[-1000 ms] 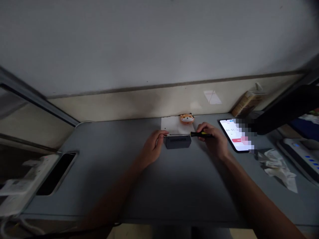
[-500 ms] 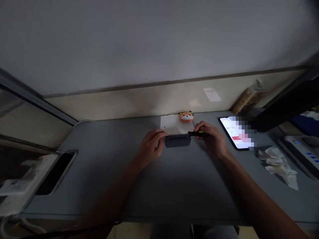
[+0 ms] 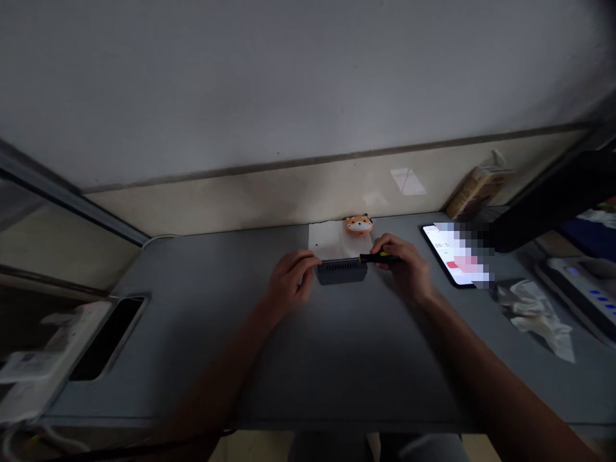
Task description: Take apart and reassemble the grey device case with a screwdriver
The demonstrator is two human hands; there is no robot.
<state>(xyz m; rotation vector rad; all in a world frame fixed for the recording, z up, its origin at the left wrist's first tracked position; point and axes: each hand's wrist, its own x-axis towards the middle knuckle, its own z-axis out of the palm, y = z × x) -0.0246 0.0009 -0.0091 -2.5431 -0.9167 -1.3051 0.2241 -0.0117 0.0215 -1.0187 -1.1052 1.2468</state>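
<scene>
**Yellow-and-black screwdriver (image 3: 380, 258) laid along a dark vented box (image 3: 341, 273)**

From the head camera, the box sits near the back of a grey desk (image 3: 192, 359), its long slotted side facing the person. The left hand (image 3: 291, 277) is curled closed against the box's left end, fingers clamped on it. The right hand (image 3: 402, 260) is closed around the screwdriver handle just right of the box, and the thin shaft runs left along the box's top edge. Where the tip meets the box is too small to tell.

Directly behind the box lies a white sheet of paper (image 3: 327, 240), with a small orange animal figure (image 3: 359, 224) at its far edge. Right of the box are a lit smartphone (image 3: 447, 256), partly pixelated, then crumpled tissue (image 3: 534, 314) and a power strip (image 3: 582, 289). A cardboard carton (image 3: 479, 192) stands farther right against the wall, behind the phone.
</scene>
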